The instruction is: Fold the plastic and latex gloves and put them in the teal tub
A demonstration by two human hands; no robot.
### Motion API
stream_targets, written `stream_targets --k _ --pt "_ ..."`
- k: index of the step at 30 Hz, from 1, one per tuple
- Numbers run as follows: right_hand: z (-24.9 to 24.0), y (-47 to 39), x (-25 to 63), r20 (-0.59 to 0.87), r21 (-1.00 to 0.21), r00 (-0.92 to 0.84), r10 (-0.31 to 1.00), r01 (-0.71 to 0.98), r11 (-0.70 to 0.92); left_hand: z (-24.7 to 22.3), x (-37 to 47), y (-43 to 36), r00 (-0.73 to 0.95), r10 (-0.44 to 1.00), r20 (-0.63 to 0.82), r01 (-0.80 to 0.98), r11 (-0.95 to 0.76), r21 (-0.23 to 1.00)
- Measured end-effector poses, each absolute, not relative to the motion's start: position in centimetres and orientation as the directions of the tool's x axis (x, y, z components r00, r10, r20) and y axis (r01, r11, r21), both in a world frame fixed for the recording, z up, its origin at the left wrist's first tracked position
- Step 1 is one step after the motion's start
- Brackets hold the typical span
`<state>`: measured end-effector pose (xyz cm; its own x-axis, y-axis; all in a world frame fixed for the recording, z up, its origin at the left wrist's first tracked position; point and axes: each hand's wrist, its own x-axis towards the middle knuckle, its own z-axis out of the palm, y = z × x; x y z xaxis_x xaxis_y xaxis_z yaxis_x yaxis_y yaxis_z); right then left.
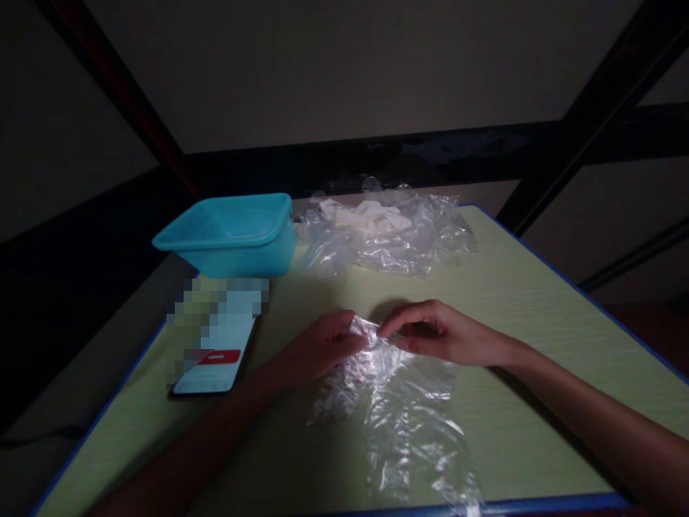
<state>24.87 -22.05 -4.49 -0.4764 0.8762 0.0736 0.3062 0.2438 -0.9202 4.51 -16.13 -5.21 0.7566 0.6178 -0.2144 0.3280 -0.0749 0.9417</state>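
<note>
A crinkled piece of clear plastic film (401,409) hangs from my hands and spreads over the table toward its front edge. My left hand (328,345) pinches its upper part between thumb and fingers. Close beside it, my right hand (438,334) has its bent index finger and thumb on the film, with the other fingers curled behind. Whether the film is a bag or a loose sheet, I cannot tell.
A turquoise plastic basin (242,258) stands at the back left. In front of it lies a phone (215,352) with a lit screen, partly pixelated. Crumpled clear plastic (398,255) with white material (371,215) lies at the back. The table (538,309) has blue edges.
</note>
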Motion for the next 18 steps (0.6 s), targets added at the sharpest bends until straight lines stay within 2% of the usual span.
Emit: stream_targets --k 4,10,14,18 --pt "-4.6 -21.9 25.6 0.046 -0.922 -0.428 0.903 0.331 0.203 -5.4 4.3 -16.0 0.765 0.596 -0.245 0.281 0.033 0.959" --pt "-4.5 -21.6 26.9 -0.007 -0.934 -0.341 0.940 0.339 0.116 -5.1 4.1 -15.9 0.701 0.606 -0.376 0.299 0.229 0.926" --pt "-4.3 -21.5 27.4 -0.050 -0.937 -0.286 0.957 0.345 0.054 -4.4 3.8 -15.8 0.645 0.631 -0.431 0.365 0.240 0.899" --pt "-4.4 -21.4 28.0 -0.103 -0.942 -0.244 0.964 0.336 -0.016 -4.0 3.7 -15.5 0.581 0.699 -0.418 0.395 0.208 0.895"
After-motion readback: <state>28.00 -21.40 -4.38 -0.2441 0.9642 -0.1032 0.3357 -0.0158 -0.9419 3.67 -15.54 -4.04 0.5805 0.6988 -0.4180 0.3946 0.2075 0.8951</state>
